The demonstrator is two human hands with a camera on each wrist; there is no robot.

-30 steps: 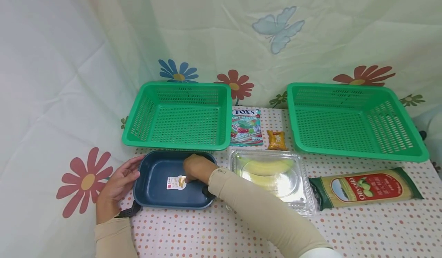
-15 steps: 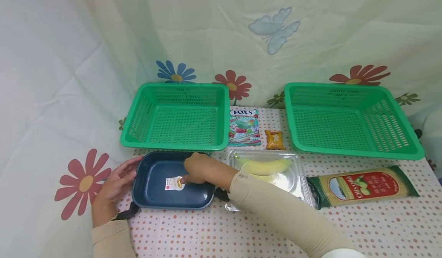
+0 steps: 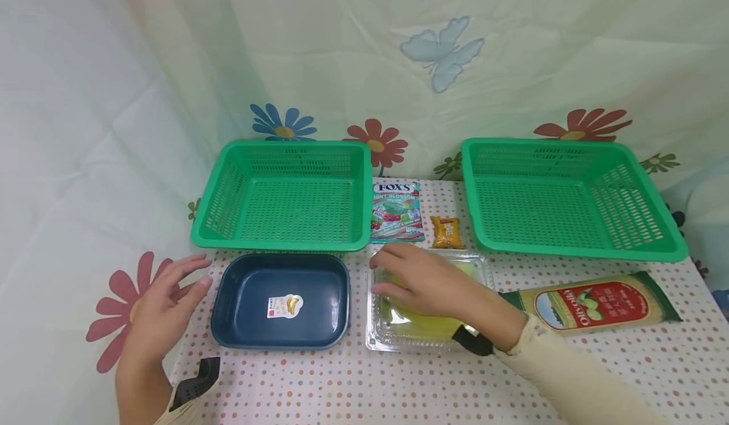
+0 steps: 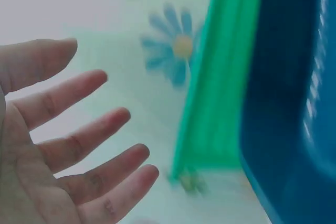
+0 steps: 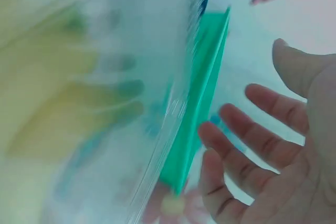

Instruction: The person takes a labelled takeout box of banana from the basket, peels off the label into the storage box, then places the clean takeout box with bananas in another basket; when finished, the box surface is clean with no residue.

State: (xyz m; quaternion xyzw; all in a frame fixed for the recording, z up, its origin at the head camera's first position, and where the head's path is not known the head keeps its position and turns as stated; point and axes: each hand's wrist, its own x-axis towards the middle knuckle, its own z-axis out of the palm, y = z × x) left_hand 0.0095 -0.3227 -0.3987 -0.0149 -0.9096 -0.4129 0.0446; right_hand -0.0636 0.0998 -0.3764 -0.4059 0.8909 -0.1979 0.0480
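While the left hand (image 3: 162,305) hangs just left of the dark blue tray (image 3: 281,300), it has come off the rim it was steadying a second ago; its fingers (image 4: 89,129) are spread and straight, holding nothing, a small gap between them and the tray's near-left corner. The tray now lies untouched in front of the left green basket (image 3: 283,195), its banana sticker (image 3: 285,305) bare on the floor, where the right fingertips were pressing a moment back. So the business with the tray looks finished to me, and attention has shifted one item along.

The right hand (image 3: 424,283) has crossed to the clear plastic clamshell (image 3: 428,305) with the yellow-green fruit inside. Its fingers (image 3: 393,267) are loosely spread and fairly straight, lying over the lid towards its left and far side; the wrist view shows the palm open with air between it and the plastic, so I cannot say it is touching yet. Beyond sit the Fox's candy bag (image 3: 397,212) and a small orange packet (image 3: 447,232); to the right the pasta packet (image 3: 592,303) and the second green basket (image 3: 569,197).
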